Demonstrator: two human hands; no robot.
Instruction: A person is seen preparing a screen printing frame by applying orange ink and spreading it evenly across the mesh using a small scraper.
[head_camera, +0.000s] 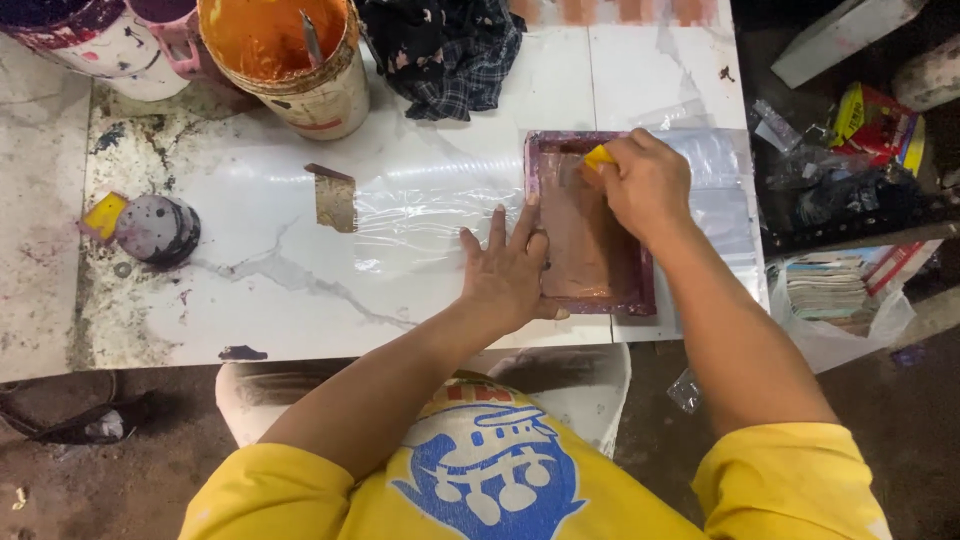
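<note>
A small purple-framed printing screen (590, 225) lies flat near the table's (300, 290) right edge, over clear plastic sheeting (420, 215). The right hand (645, 185) is clamped on what looks like a yellow squeegee (598, 157) at the screen's far end. The left hand (510, 270), fingers spread, presses the frame's left side. 1 orange paint bucket (290, 60) stands at the far edge.

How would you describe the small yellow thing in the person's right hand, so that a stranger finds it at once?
Start at the white marble-patterned table and find the purple-framed printing screen near its right edge. At the frame's top, the right hand presses a small yellow scraper onto the mesh. Another yellow piece lies far left, beside a round can.
</note>
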